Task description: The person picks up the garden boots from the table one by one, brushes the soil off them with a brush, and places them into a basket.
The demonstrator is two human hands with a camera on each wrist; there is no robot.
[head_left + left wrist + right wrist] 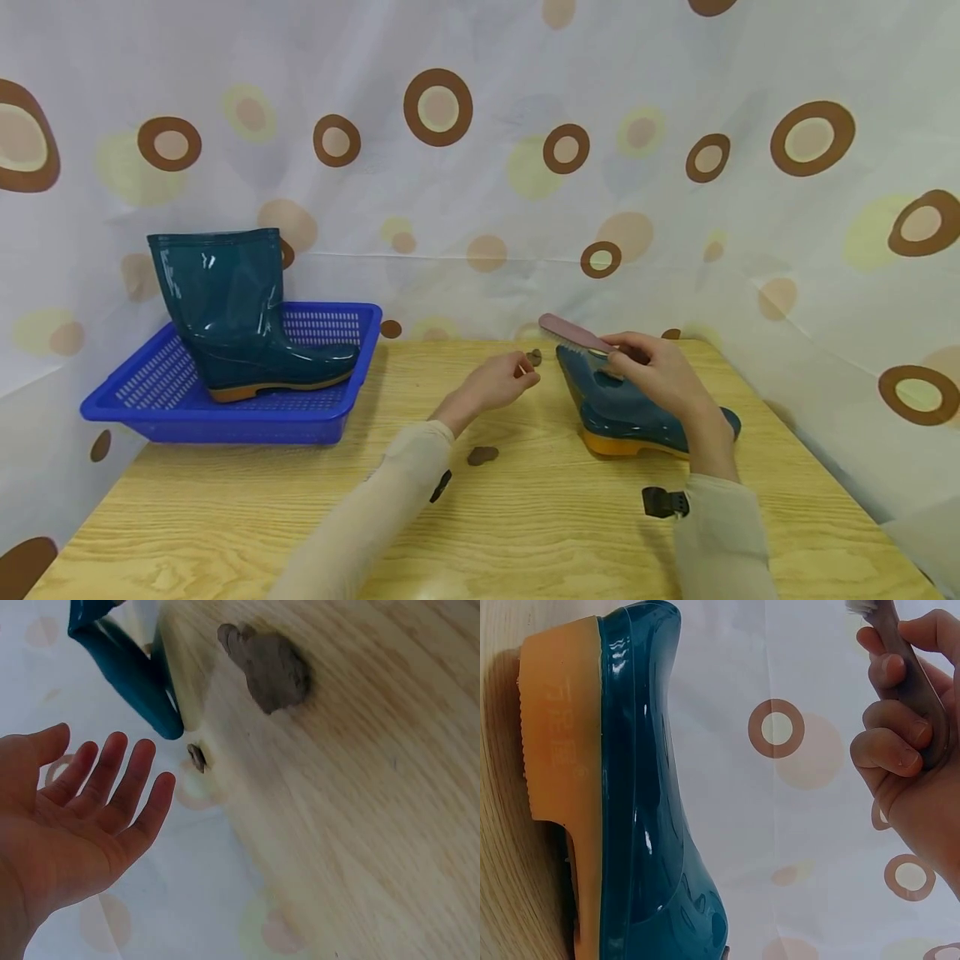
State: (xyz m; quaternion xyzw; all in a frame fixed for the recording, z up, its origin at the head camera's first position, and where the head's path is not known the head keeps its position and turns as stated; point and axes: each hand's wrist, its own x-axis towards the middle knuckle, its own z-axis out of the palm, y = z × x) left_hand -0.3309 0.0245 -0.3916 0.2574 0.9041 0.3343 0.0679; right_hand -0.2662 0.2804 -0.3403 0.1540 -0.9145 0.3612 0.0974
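Note:
My right hand (660, 371) grips the handle of a pinkish-brown brush (573, 332), also seen in the right wrist view (915, 682). The brush's white bristles point down over a dark green rubber boot (637, 408); whether they touch it, I cannot tell. That boot lies on its side at the right of the table, its orange sole facing me. A brown muddy patch (611, 372) shows on the shaft, partly hidden by the right hand. Left of the boot's top, my left hand (498, 382) hovers with loosely bent fingers, holding nothing in the left wrist view (90, 817).
A matching boot (225, 308) stands upright in a blue plastic basket (247, 431) at the left. Brown mud-like lumps lie on the wooden table (540, 517): one lump (482, 455) in front of the left hand, another (533, 357) behind it. A patterned curtain hangs behind.

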